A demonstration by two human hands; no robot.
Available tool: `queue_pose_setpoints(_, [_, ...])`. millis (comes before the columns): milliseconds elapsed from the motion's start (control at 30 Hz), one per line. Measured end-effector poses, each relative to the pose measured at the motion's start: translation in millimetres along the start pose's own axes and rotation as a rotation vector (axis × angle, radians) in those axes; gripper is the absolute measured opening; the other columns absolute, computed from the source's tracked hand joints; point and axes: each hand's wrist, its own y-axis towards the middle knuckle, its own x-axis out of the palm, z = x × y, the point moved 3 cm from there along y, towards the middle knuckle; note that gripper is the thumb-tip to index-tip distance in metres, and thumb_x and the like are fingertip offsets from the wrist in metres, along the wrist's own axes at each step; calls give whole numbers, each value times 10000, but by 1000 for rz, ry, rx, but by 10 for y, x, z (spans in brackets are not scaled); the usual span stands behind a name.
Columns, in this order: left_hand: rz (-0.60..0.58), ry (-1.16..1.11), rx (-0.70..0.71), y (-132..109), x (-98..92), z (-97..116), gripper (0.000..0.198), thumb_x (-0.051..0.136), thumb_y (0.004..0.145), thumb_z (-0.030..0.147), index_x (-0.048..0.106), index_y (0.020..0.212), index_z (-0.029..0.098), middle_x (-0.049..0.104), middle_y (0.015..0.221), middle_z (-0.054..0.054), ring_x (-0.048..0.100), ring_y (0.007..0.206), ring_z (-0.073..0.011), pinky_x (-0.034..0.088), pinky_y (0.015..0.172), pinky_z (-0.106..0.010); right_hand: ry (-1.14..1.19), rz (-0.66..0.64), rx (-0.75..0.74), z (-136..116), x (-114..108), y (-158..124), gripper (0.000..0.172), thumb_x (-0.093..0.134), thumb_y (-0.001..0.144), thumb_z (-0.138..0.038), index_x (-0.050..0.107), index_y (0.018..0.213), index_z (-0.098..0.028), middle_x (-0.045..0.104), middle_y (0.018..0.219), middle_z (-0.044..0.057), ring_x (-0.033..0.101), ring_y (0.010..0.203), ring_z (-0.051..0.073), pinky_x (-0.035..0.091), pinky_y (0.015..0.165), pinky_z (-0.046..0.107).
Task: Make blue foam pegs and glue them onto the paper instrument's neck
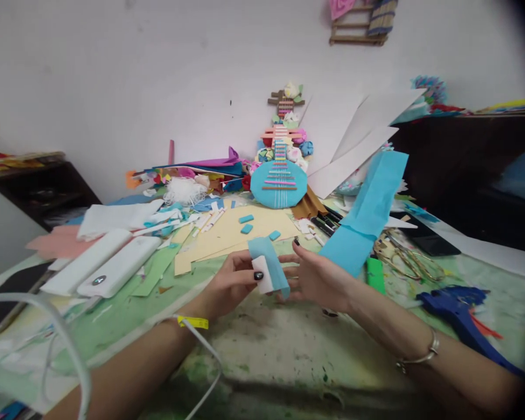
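Across the cluttered tabletop [262, 344], the long blue paper [354, 233] sits on the right, just beyond the right hand [312, 279]; a careless sweep could crease it. The white cable [210, 350] runs beside the left forearm [144, 356] and could snag, jerking the grip. The right hand is spread wide; I cannot tell whether its fingertips touch anything. Near centre, the left hand [227, 286] pinches the light-blue paper [269, 256] with the white piece [261, 274]; a slack thumb could let these 2 slip askew. Farther off, 3 blue blocks [246, 229] could scatter if knocked.
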Motion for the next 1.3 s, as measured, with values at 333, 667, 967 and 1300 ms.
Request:
queue_pose_setpoints(333, [48,231,5,57,-33,-30,218,771,614,222,718,793,110,668,692,-52,587,631,-143,472,600,-251,-21,289,-404,-183,-117,-114,240,740,675,-245,661,888,-168,684,844,29,598,669,120,469,615,224])
queue_pose_setpoints(667, [204,556,36,103,-96,-14,144,745,645,238,689,676,109,667,617,-39,555,575,-111,427,571,-219,-716,620,-899,-380,53,-404,172,648,771,-349,652,790,-178,604,683,2,490,551,98,389,477,209])
queue_pose_setpoints(967, [214,546,50,86,-75,8,119,657,701,203,703,683,95,703,677,-84,600,636,-143,461,600,-231,-1275,876,-1224,-374,288,-516,188,569,850,-238,603,689,-148,412,522,-55,341,463,52,297,473,205])
queue_pose_setpoints(1300, [267,584,78,79,-55,47,139,647,713,218,713,694,98,695,653,-70,581,587,-120,464,585,-222,-1573,973,-1429,-332,495,-562,175,541,865,-195,593,708,-137,543,556,-25,467,484,64,321,490,207])
